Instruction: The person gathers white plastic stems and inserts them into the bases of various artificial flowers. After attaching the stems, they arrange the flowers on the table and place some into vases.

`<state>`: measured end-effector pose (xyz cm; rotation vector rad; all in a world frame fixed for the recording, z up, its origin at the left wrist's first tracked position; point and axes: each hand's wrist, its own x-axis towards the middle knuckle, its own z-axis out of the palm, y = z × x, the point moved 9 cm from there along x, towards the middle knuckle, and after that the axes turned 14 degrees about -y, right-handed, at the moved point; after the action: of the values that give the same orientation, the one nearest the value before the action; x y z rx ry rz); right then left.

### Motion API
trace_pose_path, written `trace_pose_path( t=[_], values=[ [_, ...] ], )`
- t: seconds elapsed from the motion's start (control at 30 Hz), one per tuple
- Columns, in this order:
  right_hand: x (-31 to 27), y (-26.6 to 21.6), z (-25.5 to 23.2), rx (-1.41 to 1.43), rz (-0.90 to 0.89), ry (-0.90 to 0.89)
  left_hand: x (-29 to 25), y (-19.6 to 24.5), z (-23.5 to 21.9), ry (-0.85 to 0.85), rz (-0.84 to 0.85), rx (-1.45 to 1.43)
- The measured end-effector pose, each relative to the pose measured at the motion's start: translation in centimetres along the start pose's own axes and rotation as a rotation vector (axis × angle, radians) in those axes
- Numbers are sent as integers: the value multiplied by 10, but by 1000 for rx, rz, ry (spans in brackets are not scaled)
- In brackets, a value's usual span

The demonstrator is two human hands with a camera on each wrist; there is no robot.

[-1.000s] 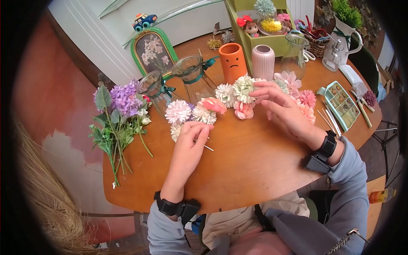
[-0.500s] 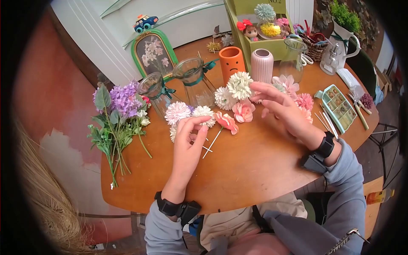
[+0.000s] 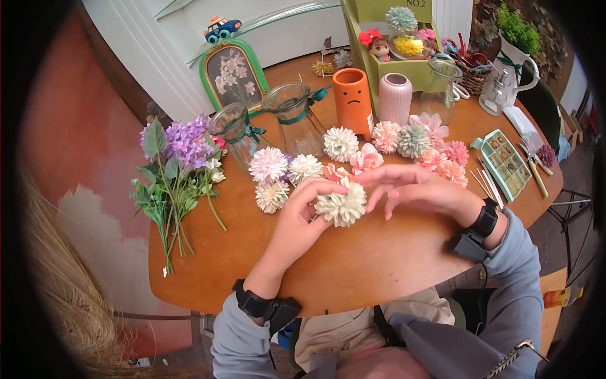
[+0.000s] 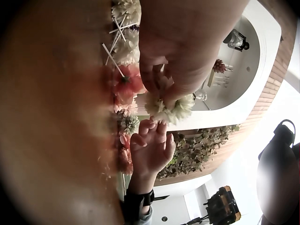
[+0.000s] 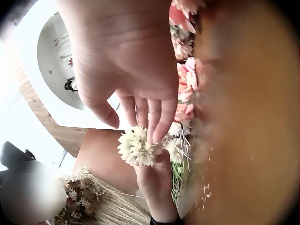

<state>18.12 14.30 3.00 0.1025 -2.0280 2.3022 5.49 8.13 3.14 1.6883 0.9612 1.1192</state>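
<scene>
A cream-green pompom flower (image 3: 341, 206) is held up over the front of the table, pinched between the thumb and fingers of my left hand (image 3: 295, 221). My right hand (image 3: 420, 188) is beside it with fingers spread and loosely bent; in the right wrist view its fingertips touch or nearly touch the petals of the flower (image 5: 139, 146). Behind the hands lie a coral flower (image 3: 334, 172), a pink rose (image 3: 367, 159) and a white pompom flower (image 3: 341, 144). To the left are pale pink (image 3: 268, 165) and cream (image 3: 272, 196) flower heads.
Purple flowers (image 3: 183, 142) with green stems lie at the left. Glass vases (image 3: 297, 129), an orange face vase (image 3: 352, 104) and a pink ribbed vase (image 3: 395, 101) stand along the back. A mint compartment box (image 3: 505, 165) and white sticks (image 3: 486, 183) lie at the right.
The cream-green flower has come forward from the back row to between the hands, and my left hand now pinches it. The coral flower lies farther back, partly behind the hands.
</scene>
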Motion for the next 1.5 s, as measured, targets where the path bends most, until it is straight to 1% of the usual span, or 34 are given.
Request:
trace_pose_path(
  t=[0.03, 0.07, 0.17, 0.27, 0.37, 0.47, 0.57, 0.67, 0.77, 0.83, 0.97, 1.03, 1.23, 1.27, 1.3, 1.37, 1.47, 1.5],
  values=[
    [-2, -3, -4, -57, 32, 31, -1, -4, -2, 41, -6, -140],
    [-7, -11, -11, -140, 50, 110, -3, -9, -5, 80, -31, -204],
    [-29, -34, -42, -631, 247, 340, -8, -19, -12, 179, -91, -375],
    [-60, -74, -50, -1287, 329, 580, -10, -23, -14, 232, -125, -486],
    [-93, -70, -54, -1505, 599, 692, -13, -33, -18, 255, -152, -543],
    [-114, -62, -51, -1555, 793, 686, -14, -37, -21, 274, -144, -563],
    [-131, -56, -45, -1741, 851, 703, -14, -39, -23, 272, -137, -575],
    [-149, -42, -47, -1774, 1090, 674, -12, -40, -23, 265, -127, -590],
    [-166, -27, -57, -1818, 1158, 676, -12, -39, -22, 266, -129, -606],
    [-171, -21, -59, -1811, 1181, 678, -12, -33, -20, 249, -109, -602],
    [-178, -15, -66, -1777, 1221, 658, -12, -36, -19, 194, -106, -609],
    [-178, -15, -67, -1779, 1207, 632, -11, -34, -17, 178, -101, -617],
    [-178, -13, -72, -1761, 1224, 572, -9, -26, -12, 211, -122, -668],
    [-178, -13, -72, -1762, 1227, 561, -9, -25, -12, 187, -88, -666],
    [-178, -15, -72, -1770, 1214, 599, -9, -27, -13, 164, -53, -664],
    [-176, -22, -73, -1784, 1186, 674, -10, -32, -17, 138, -13, -662],
    [-140, -51, -45, -1831, 986, 706, -10, -37, -19, 128, -9, -651],
    [-124, -57, -32, -1814, 871, 656, -10, -35, -18, 127, -14, -640]
  ],
)
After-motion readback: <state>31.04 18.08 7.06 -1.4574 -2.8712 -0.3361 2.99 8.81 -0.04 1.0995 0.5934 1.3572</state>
